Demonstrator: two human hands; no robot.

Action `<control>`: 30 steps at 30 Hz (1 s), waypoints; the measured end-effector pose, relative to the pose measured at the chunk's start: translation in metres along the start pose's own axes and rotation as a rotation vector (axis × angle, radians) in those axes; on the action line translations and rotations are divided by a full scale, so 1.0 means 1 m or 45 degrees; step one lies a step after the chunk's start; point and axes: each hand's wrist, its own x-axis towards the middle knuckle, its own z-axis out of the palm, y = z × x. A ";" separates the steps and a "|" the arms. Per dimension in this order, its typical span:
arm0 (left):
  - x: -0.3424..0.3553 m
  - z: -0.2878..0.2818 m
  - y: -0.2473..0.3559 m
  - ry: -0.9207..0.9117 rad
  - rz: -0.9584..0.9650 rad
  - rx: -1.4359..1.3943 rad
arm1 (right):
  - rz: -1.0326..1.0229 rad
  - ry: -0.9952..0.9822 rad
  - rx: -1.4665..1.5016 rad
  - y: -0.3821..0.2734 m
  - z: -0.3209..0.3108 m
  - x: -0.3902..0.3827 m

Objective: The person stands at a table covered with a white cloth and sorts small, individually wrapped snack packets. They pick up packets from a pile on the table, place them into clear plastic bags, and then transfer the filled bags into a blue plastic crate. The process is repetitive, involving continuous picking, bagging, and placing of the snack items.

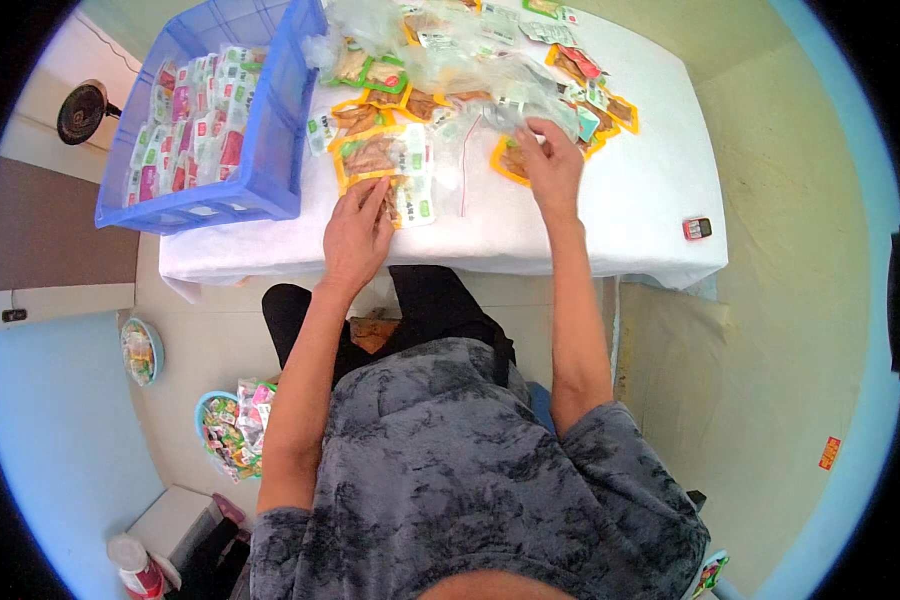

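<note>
My left hand (358, 238) rests on snack packets (412, 165) with orange edges, clear windows and brown food inside. They lie overlapped near the front of the white-covered table, and its fingers are stretched out over the lower packet. Farther right, my right hand (554, 172) is closed, thumb and fingertips pinched at the edge of a clear plastic bag (488, 122). A thin red line runs down the clear plastic between my hands. Beneath the right hand's fingers is another orange-edged packet (511, 160), partly covered.
A blue crate (295, 150) filled with upright packets stands at the table's left. Loose packets and crumpled clear bags (370, 25) cover the far side. A small red-and-black device (697, 229) lies at the right edge. Basins of packets (232, 432) sit on the floor at left.
</note>
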 end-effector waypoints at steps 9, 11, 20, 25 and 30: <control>0.000 -0.001 0.005 0.004 0.030 -0.008 | 0.122 0.146 0.373 0.077 -0.054 -0.079; 0.002 -0.004 0.007 0.014 0.030 -0.011 | 0.370 0.281 0.692 0.076 -0.049 -0.087; 0.001 -0.005 0.011 -0.009 0.006 0.010 | 0.447 0.002 0.326 0.054 -0.032 -0.073; 0.000 -0.007 0.013 0.013 0.047 0.093 | 0.487 0.080 0.501 0.056 -0.037 -0.065; -0.003 -0.010 0.029 0.083 -0.043 -0.024 | 0.242 0.281 0.698 0.035 -0.062 -0.064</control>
